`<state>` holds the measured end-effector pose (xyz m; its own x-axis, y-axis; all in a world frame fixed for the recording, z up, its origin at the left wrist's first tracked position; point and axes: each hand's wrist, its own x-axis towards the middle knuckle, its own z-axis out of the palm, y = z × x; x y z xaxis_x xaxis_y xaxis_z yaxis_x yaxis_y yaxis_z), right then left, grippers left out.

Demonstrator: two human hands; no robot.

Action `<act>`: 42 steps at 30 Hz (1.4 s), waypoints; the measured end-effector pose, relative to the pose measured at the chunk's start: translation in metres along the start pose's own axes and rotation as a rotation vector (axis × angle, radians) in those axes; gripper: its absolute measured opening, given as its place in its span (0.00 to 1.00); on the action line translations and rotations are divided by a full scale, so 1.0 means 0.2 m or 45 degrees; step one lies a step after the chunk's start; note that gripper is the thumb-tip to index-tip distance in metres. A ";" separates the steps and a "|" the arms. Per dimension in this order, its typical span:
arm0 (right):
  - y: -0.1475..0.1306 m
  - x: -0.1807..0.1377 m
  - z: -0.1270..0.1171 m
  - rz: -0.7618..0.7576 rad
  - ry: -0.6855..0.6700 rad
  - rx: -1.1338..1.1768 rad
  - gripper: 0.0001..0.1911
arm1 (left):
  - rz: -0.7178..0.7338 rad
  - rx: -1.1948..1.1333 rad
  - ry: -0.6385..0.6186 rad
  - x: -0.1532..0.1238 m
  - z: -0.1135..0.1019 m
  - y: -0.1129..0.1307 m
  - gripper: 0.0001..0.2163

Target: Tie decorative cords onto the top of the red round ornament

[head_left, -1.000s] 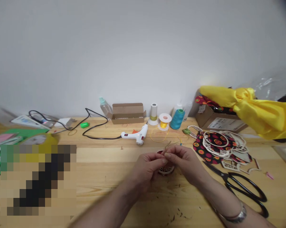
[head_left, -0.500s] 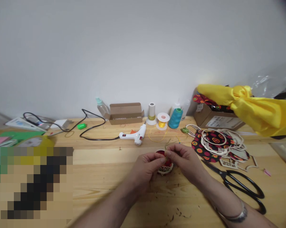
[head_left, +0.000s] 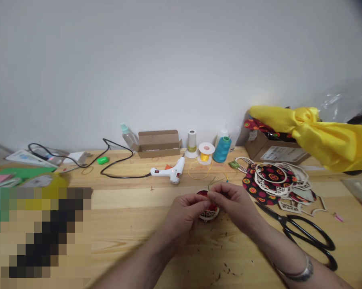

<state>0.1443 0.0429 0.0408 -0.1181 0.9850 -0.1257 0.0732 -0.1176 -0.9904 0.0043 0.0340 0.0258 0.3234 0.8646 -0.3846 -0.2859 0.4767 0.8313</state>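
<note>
A small round ornament [head_left: 209, 214], red inside with a pale lattice rim, lies on or just above the table beneath my fingers. My left hand [head_left: 185, 210] is closed at its left side, thumb and forefinger pinched together over its red face. From the right, my right hand [head_left: 230, 200] pinches too, its fingertips meeting those of the left. Whatever is between the fingertips is too small to make out. A thin olive cord [head_left: 211, 181] shows just above the right fingertips. Black-handled scissors [head_left: 285, 220] lie beside my right forearm.
A white glue gun [head_left: 169, 171] with a black cable lies behind my hands. Further back stand a yellow thread spool [head_left: 205, 151], a teal thread cone [head_left: 222, 149] and an open cardboard box [head_left: 158, 149]. Patterned fabric and lattice cutouts [head_left: 267, 182] are piled at right.
Both hands stay over the ornament with nearly the same pinch. Only slight shifts of the fingers and of the camera view show.
</note>
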 end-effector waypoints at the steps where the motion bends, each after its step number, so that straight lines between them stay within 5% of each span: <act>1: 0.00 0.00 0.00 -0.009 -0.001 -0.004 0.09 | 0.005 -0.009 0.001 0.00 0.00 0.00 0.09; 27: 0.04 0.03 -0.01 -0.155 0.096 -0.077 0.10 | -0.067 0.218 -0.039 -0.01 -0.02 0.00 0.08; 34: 0.06 0.03 -0.01 0.222 -0.173 0.438 0.22 | -0.094 0.137 0.052 0.00 -0.02 0.01 0.07; 42: 0.04 0.01 -0.01 0.055 -0.212 0.244 0.10 | -0.088 0.188 0.004 0.00 -0.02 0.01 0.10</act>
<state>0.1472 0.0450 0.0318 -0.2816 0.9460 -0.1604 -0.1054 -0.1967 -0.9748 0.0006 0.0356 0.0263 0.3349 0.8312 -0.4438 -0.1273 0.5066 0.8527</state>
